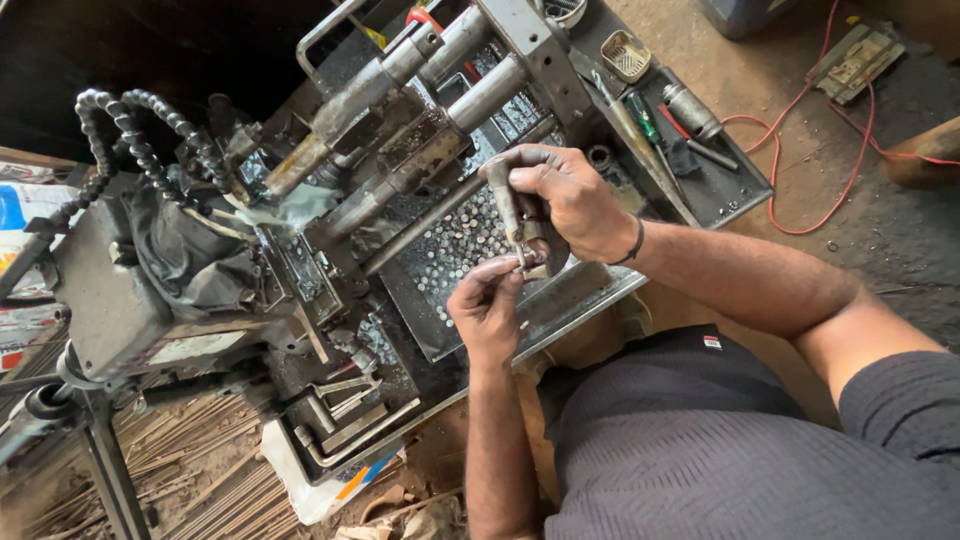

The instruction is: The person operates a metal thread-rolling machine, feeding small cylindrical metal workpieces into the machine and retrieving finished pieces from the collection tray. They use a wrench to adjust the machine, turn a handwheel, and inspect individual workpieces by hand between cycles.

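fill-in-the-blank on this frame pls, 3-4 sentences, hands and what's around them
1. The right hand grips a metal ____ that sticks up from the machine.
2. The left hand pinches a small part over the ____ tray full of small round pieces.
3. The cable looping across the dirt floor is ____ in colour.
4. A screwdriver with a ____ handle lies in the tool tray beyond the right hand.

Missing words: lever; metal; red; green
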